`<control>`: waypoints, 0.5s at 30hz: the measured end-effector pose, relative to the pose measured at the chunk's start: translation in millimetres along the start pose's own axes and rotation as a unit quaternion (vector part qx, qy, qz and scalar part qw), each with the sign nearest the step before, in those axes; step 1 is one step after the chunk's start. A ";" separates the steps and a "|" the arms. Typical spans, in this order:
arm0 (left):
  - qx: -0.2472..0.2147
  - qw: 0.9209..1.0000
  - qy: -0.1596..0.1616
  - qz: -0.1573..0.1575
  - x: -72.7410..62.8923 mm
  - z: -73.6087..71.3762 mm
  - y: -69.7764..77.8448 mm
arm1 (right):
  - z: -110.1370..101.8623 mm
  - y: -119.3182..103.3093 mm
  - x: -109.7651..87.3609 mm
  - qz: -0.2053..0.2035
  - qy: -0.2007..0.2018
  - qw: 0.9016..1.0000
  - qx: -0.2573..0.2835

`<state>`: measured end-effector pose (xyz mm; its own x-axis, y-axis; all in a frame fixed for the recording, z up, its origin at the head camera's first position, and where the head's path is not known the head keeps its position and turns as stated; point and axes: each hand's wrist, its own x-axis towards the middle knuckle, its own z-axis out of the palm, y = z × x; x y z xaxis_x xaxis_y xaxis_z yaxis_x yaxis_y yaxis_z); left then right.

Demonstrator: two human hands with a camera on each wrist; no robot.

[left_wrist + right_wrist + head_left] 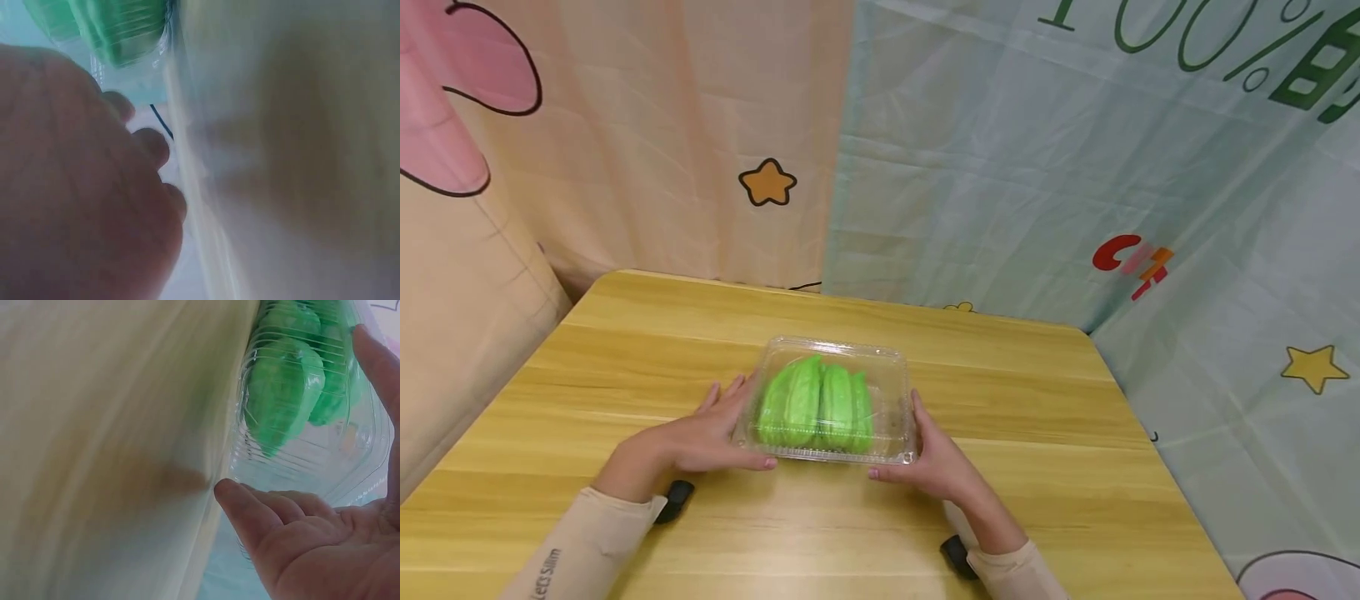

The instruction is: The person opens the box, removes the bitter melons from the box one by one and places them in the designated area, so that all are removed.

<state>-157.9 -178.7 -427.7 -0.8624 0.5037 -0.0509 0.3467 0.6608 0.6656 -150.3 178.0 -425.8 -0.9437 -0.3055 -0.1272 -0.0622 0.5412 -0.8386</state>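
A clear plastic clamshell box (pixel 889 402) sits at the middle of the table in the head view. Through its lid show several bright green, ridged, elongated pieces (pixel 805 402), whose exact kind I cannot tell. My left hand (pixel 709 433) lies along the box's left side, thumb stretched by its front edge. At the right side is my right hand (pixel 942 458), fingers along the wall and thumb near the front corner. In the right wrist view the hand (pixel 337 544) spreads widely beside the box wall. The left wrist view shows the back of the left hand (pixel 81 181), partly hiding the box.
The wooden table (pixel 1015 483) has a rounded far edge. Printed cloth curtains (pixel 970 167) hang behind it and at both sides. A black wrist piece is below each forearm: one at the left (pixel 675 502), one at the right (pixel 958 557).
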 end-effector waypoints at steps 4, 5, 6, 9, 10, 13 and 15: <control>0.015 1.000 0.009 -0.013 -1.3 3.3 2.1 | 0.1 2.3 -0.9 -0.002 0.000 1.000 0.011; 0.016 1.000 0.010 -0.017 -1.8 3.9 2.6 | 0.2 3.1 -1.0 -0.003 0.001 1.000 0.015; 0.016 1.000 0.012 -0.020 -2.3 4.5 2.9 | 0.2 3.7 -1.0 -0.004 0.001 1.000 0.019; 0.016 0.999 0.021 -0.032 -2.7 5.4 4.3 | 0.2 4.9 -0.9 -0.005 0.003 1.000 0.026; 0.018 0.999 0.025 -0.034 -2.5 5.6 4.4 | 0.1 5.1 -0.8 -0.005 0.003 1.000 0.028; 0.031 0.998 0.036 -0.036 -1.5 6.0 4.9 | -0.2 5.5 -0.2 -0.008 0.000 0.999 0.034; 0.040 0.998 0.040 -0.035 -0.6 6.1 5.1 | -0.4 5.9 0.2 -0.010 -0.002 0.999 0.038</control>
<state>-153.4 -172.2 -428.8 -0.9109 0.4113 -0.0338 0.3106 0.7372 0.6001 -151.0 181.5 -430.5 -0.9411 -0.3193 -0.1112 -0.0568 0.4735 -0.8789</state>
